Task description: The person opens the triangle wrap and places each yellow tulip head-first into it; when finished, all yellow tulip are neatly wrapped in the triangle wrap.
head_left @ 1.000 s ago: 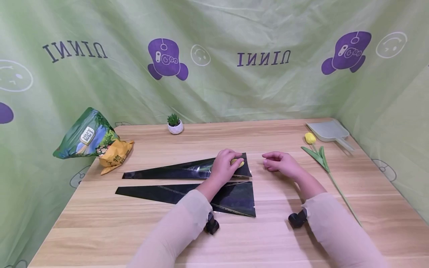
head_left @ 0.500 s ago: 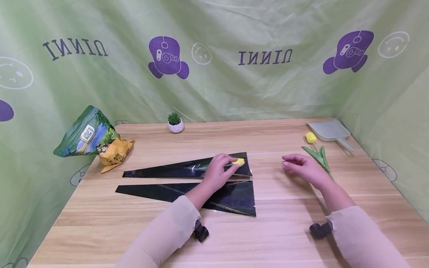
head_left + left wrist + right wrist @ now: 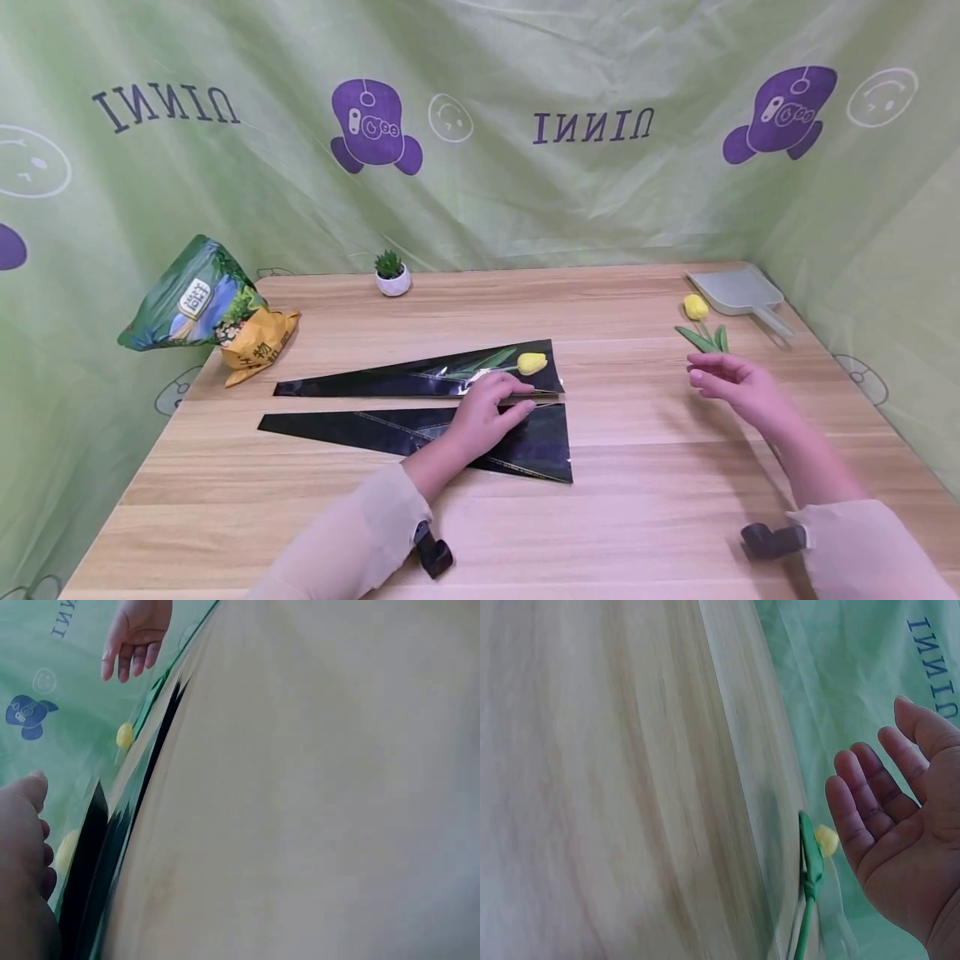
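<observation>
My left hand (image 3: 487,417) hovers over two black flower sleeves, fingers loosely bent with nothing between them. In the far sleeve (image 3: 360,382) lies a yellow artificial tulip (image 3: 532,363), its bloom near the wide end. The near sleeve (image 3: 525,442) lies flat, partly covered by that hand. On the right, my right hand (image 3: 738,392) is above the stem of a second yellow tulip (image 3: 695,307), hiding part of its leaves. The right wrist view shows that hand's palm (image 3: 907,877) bare, fingers spread, beside the tulip's green leaves (image 3: 810,851).
A grey dustpan (image 3: 735,292) lies at the back right corner. Along the back edge stands a small potted succulent (image 3: 392,275). A green and orange bag (image 3: 217,312) leans at the table's left edge. Green printed cloth (image 3: 480,192) surrounds the wooden table (image 3: 600,533).
My left hand has come off the tulip in the far sleeve and moved nearer to me, uncovering the bloom. My right hand has swung right, over the second tulip.
</observation>
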